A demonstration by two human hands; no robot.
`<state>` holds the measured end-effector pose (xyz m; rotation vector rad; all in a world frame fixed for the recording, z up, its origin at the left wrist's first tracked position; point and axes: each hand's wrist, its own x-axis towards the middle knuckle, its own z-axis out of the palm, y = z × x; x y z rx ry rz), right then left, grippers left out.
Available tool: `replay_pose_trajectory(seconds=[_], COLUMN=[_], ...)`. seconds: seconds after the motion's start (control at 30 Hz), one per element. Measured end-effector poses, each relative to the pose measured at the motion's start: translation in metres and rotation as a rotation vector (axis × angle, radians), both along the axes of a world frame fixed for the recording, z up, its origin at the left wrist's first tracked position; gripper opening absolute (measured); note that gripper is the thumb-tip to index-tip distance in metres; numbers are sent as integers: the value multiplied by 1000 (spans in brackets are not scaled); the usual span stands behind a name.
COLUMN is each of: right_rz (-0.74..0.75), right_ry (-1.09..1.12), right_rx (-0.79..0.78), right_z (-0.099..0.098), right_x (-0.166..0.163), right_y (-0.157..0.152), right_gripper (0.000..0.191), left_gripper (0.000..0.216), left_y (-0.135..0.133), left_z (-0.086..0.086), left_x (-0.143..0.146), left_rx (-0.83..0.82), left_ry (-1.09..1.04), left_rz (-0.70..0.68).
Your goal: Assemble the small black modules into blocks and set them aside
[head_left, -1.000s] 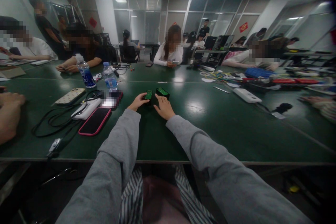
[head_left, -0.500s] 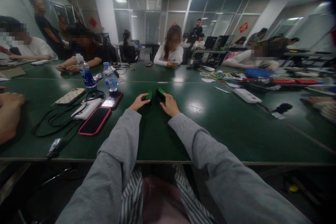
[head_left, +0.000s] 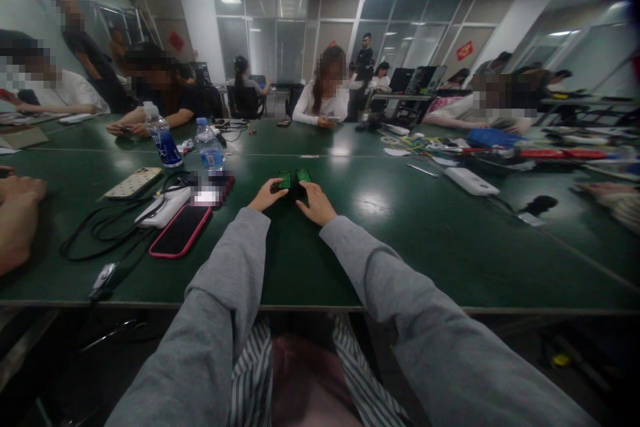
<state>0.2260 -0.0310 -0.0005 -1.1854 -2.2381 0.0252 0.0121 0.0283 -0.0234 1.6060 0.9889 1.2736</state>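
Observation:
Two small green circuit boards with dark undersides are side by side in front of me, a narrow gap between them. My left hand (head_left: pixel 266 195) is closed round the near left part of the left circuit board (head_left: pixel 285 179), thumb along its near edge. The right circuit board (head_left: pixel 303 175) is at the fingertips of my right hand (head_left: pixel 316 204), which curls over its near end with the thumb below. Fingers hide the near parts of both boards. Both my forearms rest across the dark green table (head_left: pixel 310 267).
Left of my arm lie a red-edged phone (head_left: pixel 181 232), a white power bank (head_left: pixel 165 207), black cables and a patterned phone (head_left: pixel 134 183). Two water bottles (head_left: pixel 210 148) stand behind them. Rightward are a white device (head_left: pixel 471 181) and tangled wires. Several people sit around the table.
My right hand has shifted slightly left, and the right circuit board now lies flatter and nearer the left one. My left hand has hardly moved.

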Motion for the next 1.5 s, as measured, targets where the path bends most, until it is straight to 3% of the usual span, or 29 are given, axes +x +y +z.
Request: replay_pose_trajectory(seconds=[0.53, 0.93, 1.27, 1.5], right_rz=[128, 129, 124, 128], right_ry=[23, 120, 162, 160], right_rx=[22, 22, 15, 32], right_z=[0, 5, 6, 6], right_x=[-12, -14, -13, -13], right_y=[-10, -12, -14, -15], right_gripper=[72, 60, 62, 58], left_gripper=[59, 58, 53, 52], left_y=[-3, -2, -25, -22], left_z=[0, -2, 21, 19], left_x=[0, 0, 4, 3], left_rx=[21, 28, -60, -60], left_ry=[27, 57, -4, -1], left_rz=[2, 8, 9, 1])
